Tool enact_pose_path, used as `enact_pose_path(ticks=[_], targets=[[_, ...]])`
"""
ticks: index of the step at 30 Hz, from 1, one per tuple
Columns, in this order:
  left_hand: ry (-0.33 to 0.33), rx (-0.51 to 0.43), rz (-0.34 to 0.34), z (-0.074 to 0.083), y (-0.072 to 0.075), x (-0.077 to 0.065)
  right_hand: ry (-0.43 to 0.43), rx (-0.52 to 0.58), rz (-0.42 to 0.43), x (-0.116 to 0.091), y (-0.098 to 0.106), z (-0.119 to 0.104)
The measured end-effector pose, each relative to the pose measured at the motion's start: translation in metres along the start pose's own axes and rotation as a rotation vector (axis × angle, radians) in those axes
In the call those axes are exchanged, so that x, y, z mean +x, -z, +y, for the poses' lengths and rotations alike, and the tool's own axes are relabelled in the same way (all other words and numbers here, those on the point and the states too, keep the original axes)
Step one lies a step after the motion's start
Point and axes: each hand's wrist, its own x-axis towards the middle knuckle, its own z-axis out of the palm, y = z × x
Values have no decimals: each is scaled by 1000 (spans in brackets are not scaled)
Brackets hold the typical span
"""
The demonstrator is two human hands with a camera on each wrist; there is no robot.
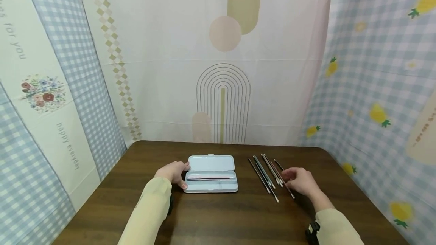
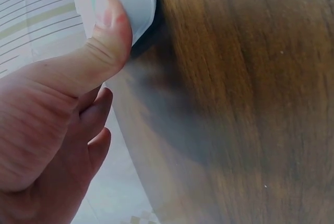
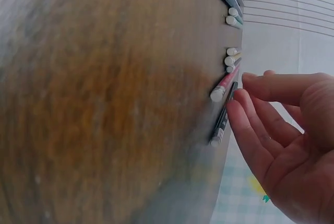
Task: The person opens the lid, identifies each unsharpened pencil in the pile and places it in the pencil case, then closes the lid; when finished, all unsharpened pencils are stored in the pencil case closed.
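A pale blue pencil case (image 1: 211, 163) lies open on the table, its lid folded back. A few pencils (image 1: 211, 179) lie in its long rear compartment. My left hand (image 1: 172, 172) grips the case's left end; in the left wrist view the thumb (image 2: 107, 41) presses on its edge. To the right, several pencils with white ends (image 1: 263, 173) lie fanned out on the table. At the rightmost, a black pencil (image 3: 221, 125), is my right hand (image 1: 299, 180), with thumb and index fingertips pinching it. Its middle is hidden behind the fingers in the head view.
The brown wooden table (image 1: 218, 222) carries the case and pencils. A printed cloth (image 1: 282, 86) hangs behind the far edge, with checked cloths at the left and right sides. In the case, small front compartments (image 1: 226, 185) sit beside the pencils.
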Motion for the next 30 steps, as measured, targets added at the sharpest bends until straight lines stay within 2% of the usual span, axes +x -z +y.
enact_pose_path(ticks=[12,19,30], targets=[[8,-23,-7,-2,1,-3,-11,-53,-51,1,-1,2],[2,4,-7,5,3,-5,-88,-13,-58,-4,0,-1],[-6,17,-6,7,3,0,-97,2,-52,-4,0,0]])
